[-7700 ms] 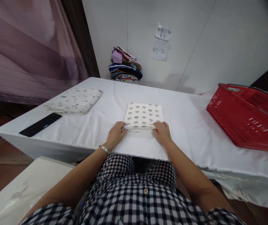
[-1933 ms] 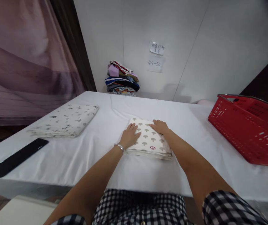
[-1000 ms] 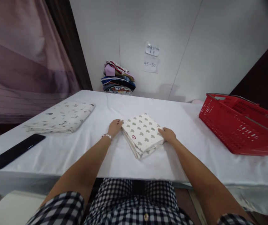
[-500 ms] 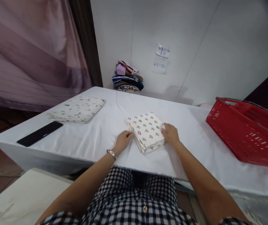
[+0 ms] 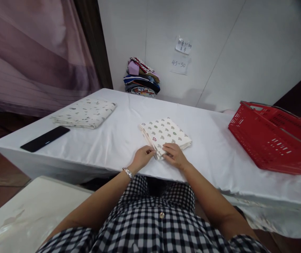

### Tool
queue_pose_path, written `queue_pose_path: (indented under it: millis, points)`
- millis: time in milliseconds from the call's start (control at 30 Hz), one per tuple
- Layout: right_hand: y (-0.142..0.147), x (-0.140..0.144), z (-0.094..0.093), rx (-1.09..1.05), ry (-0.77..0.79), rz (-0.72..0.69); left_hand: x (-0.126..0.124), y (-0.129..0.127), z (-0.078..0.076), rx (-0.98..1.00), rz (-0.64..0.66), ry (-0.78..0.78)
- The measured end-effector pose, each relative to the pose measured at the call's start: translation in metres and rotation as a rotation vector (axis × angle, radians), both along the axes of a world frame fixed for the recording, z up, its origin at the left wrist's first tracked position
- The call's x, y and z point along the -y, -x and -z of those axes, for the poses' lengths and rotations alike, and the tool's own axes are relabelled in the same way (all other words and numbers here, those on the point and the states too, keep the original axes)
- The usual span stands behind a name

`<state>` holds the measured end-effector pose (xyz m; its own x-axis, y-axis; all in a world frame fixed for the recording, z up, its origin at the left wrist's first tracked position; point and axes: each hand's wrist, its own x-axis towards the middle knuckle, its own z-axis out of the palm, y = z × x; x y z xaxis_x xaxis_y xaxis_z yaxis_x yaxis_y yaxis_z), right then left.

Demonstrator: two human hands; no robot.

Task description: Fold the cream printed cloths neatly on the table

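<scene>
A folded cream cloth with a mushroom print [image 5: 166, 135] lies turned at an angle on the white-covered table [image 5: 108, 140], close to its near edge. My left hand [image 5: 143, 157], with a bracelet at the wrist, pinches the cloth's nearest corner. My right hand [image 5: 175, 155] rests its fingers on the same corner from the right side. Both hands meet at that corner.
A second folded printed cloth [image 5: 84, 112] lies at the far left, with a black phone [image 5: 45, 138] in front of it. A red plastic basket [image 5: 274, 140] stands at the right. A stack of coloured fabrics [image 5: 141, 77] sits against the back wall under paper notes [image 5: 182, 54].
The cloth was pressed flat, then turned to an angle. Over the last half second both hands slid from its sides to its nearest corner.
</scene>
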<state>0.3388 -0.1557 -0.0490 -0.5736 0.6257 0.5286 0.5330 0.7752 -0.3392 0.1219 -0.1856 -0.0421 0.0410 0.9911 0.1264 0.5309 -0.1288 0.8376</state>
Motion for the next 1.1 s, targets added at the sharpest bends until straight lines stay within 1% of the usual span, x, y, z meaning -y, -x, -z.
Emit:
queue_pose_path:
  millis: [133,300,400,500,600,767,867,967,1100]
  points:
    - [0.002,0.000,0.001,-0.036,-0.012,0.009,0.004,-0.007,-0.004,-0.045,-0.024,0.016]
    - [0.008,-0.001,0.001,0.010,0.020,0.072,0.007,-0.016,-0.010,-0.118,-0.034,0.053]
    - [0.012,-0.001,0.003,-0.015,0.027,0.079,0.007,-0.018,-0.011,-0.126,-0.046,0.078]
    - [0.015,0.000,0.005,-0.084,0.037,0.064,0.008,-0.019,-0.012,-0.080,-0.043,0.117]
    - [0.017,0.002,0.005,-0.130,0.027,0.019,0.008,-0.020,-0.011,-0.031,-0.028,0.139]
    - [0.018,0.006,0.002,-0.123,-0.025,-0.046,0.006,-0.020,-0.006,0.084,-0.002,0.156]
    - [0.017,0.009,0.000,-0.074,-0.037,-0.083,0.006,-0.021,-0.006,0.136,0.006,0.162]
    - [0.017,0.010,-0.001,-0.027,-0.028,-0.074,0.007,-0.021,-0.008,0.180,0.017,0.156]
    - [0.018,0.009,0.000,-0.027,-0.009,-0.043,0.009,-0.020,-0.008,0.217,0.032,0.150]
